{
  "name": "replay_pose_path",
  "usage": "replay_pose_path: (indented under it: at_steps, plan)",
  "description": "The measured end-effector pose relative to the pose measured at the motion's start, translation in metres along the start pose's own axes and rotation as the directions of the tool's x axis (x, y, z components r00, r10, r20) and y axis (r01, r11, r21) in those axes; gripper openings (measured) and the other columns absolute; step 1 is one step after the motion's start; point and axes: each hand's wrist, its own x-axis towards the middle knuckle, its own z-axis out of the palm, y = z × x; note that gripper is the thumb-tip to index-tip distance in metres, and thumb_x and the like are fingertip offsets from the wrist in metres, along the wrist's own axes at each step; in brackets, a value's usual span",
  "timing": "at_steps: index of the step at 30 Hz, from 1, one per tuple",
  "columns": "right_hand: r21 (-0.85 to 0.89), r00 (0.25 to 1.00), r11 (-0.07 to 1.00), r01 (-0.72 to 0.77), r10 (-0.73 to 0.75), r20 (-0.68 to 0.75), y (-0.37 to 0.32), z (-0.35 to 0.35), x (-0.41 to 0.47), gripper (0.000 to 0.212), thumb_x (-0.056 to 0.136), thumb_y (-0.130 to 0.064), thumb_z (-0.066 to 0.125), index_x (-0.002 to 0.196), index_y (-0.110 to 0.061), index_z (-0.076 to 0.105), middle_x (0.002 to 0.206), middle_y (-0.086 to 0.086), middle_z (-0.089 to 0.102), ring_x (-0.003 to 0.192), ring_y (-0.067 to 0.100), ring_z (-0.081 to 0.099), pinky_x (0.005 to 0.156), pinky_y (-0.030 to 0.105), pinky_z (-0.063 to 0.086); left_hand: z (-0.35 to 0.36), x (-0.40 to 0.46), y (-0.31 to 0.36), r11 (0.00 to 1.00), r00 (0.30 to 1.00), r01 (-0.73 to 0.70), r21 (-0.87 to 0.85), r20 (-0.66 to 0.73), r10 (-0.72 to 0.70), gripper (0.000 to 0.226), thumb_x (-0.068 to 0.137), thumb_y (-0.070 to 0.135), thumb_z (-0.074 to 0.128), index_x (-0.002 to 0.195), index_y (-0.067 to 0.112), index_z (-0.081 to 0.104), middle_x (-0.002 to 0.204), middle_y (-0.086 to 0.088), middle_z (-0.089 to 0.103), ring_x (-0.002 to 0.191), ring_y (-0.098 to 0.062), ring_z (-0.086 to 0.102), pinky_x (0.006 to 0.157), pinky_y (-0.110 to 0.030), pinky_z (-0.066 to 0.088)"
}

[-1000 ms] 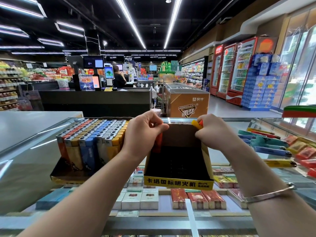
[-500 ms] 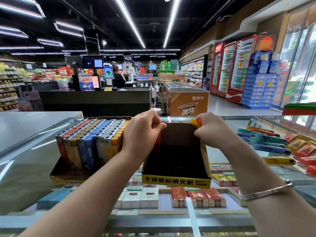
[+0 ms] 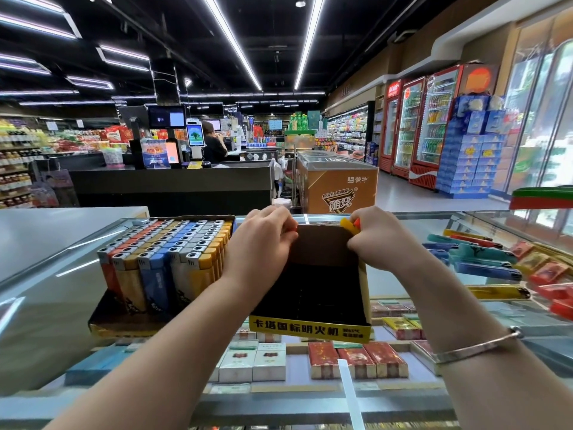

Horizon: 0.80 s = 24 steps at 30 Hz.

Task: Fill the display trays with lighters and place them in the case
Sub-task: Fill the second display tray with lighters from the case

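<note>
A black display tray with a yellow front strip [image 3: 310, 328] stands on the glass case top, its slots dark and bare. My left hand [image 3: 263, 243] curls over the tray's back left corner, with something red just visible under the fingers. My right hand [image 3: 378, 240] grips yellow and orange lighters [image 3: 348, 226] at the back right corner. To the left stands a second tray [image 3: 124, 324] packed with rows of red, tan, blue, white and yellow lighters [image 3: 173, 252].
Loose lighters [image 3: 483, 262] in teal, blue, yellow and red lie scattered on the glass at right. Cigarette packs [image 3: 356, 360] show inside the case beneath the glass. A checkout counter [image 3: 173, 187] and a brown freezer [image 3: 338, 187] stand beyond.
Both hands stay at the tray's back corners with only slight shifts; the tray has barely moved.
</note>
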Motion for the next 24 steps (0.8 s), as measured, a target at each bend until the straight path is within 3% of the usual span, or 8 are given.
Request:
replay_pose_path:
  at_steps: [2, 6, 10, 13, 17, 21, 24]
  plan:
    - [0.001, 1.000, 1.000, 0.002, -0.002, 0.006, 0.001, 0.000, 0.000, 0.018, 0.075, -0.006, 0.057, 0.090, -0.016, 0.055, 0.086, 0.009, 0.056, 0.084, 0.026, 0.055, 0.083, 0.049, 0.050, 0.002, 0.000, -0.003, 0.996, 0.997, 0.071, -0.055, 0.000, -0.071, 0.008, 0.088, 0.016, 0.060, 0.095, 0.016, 0.062, 0.094, 0.005, 0.062, 0.093, -0.009, 0.050, 0.073, -0.019, 0.040]
    - [0.000, 1.000, 1.000, 0.008, -0.008, 0.010, 0.001, 0.000, 0.001, 0.017, 0.075, -0.007, 0.057, 0.089, -0.017, 0.054, 0.085, 0.009, 0.056, 0.084, 0.026, 0.055, 0.083, 0.050, 0.050, -0.001, 0.000, -0.008, 0.950, 0.979, 0.203, -0.237, 0.021, -0.203, 0.007, 0.088, 0.010, 0.059, 0.092, 0.015, 0.060, 0.089, 0.004, 0.062, 0.084, -0.007, 0.056, 0.067, -0.012, 0.045]
    - [-0.012, 1.000, 1.000, -0.007, 0.007, 0.001, 0.003, -0.002, 0.002, 0.019, 0.075, -0.008, 0.057, 0.092, -0.018, 0.055, 0.086, 0.008, 0.055, 0.085, 0.027, 0.054, 0.083, 0.049, 0.049, -0.001, -0.001, -0.008, 0.909, 0.971, 0.237, -0.342, 0.039, -0.238, 0.012, 0.088, 0.007, 0.059, 0.087, 0.020, 0.059, 0.083, 0.010, 0.059, 0.081, 0.000, 0.056, 0.066, -0.002, 0.042]
    - [-0.011, 1.000, 1.000, -0.014, 0.014, 0.000, 0.005, -0.003, 0.002, 0.022, 0.075, -0.007, 0.057, 0.093, -0.019, 0.055, 0.086, 0.008, 0.055, 0.085, 0.026, 0.054, 0.084, 0.049, 0.049, -0.001, -0.003, -0.007, 0.900, 0.970, 0.238, -0.366, 0.034, -0.242, 0.012, 0.087, 0.007, 0.060, 0.086, 0.019, 0.061, 0.083, 0.010, 0.061, 0.080, -0.001, 0.057, 0.067, -0.004, 0.045]
    - [-0.019, 1.000, 1.000, -0.011, 0.011, 0.004, 0.007, -0.005, 0.001, 0.023, 0.073, -0.004, 0.056, 0.090, -0.020, 0.055, 0.084, 0.007, 0.054, 0.084, 0.026, 0.054, 0.082, 0.047, 0.050, -0.004, -0.003, -0.004, 0.961, 0.989, 0.134, -0.242, -0.021, -0.143, 0.010, 0.086, 0.006, 0.062, 0.087, 0.015, 0.066, 0.085, 0.002, 0.067, 0.078, -0.007, 0.061, 0.065, -0.011, 0.048]
    - [-0.014, 1.000, 1.000, -0.028, 0.028, -0.002, 0.008, -0.007, 0.001, 0.023, 0.073, -0.002, 0.055, 0.088, -0.019, 0.055, 0.084, 0.009, 0.054, 0.083, 0.026, 0.053, 0.082, 0.048, 0.050, -0.008, -0.003, 0.000, 0.995, 0.995, -0.090, -0.045, -0.051, 0.088, 0.008, 0.085, 0.005, 0.062, 0.088, 0.007, 0.070, 0.088, -0.003, 0.071, 0.077, -0.018, 0.065, 0.066, -0.033, 0.056]
    - [-0.005, 0.999, 0.999, -0.038, 0.038, 0.001, 0.008, -0.007, 0.001, 0.024, 0.073, -0.001, 0.055, 0.090, -0.018, 0.055, 0.085, 0.009, 0.055, 0.084, 0.026, 0.053, 0.082, 0.048, 0.050, -0.009, -0.002, -0.001, 0.994, 0.994, -0.112, -0.005, -0.009, 0.112, 0.011, 0.088, 0.006, 0.058, 0.088, 0.008, 0.070, 0.086, -0.003, 0.071, 0.074, -0.017, 0.065, 0.064, -0.035, 0.056]
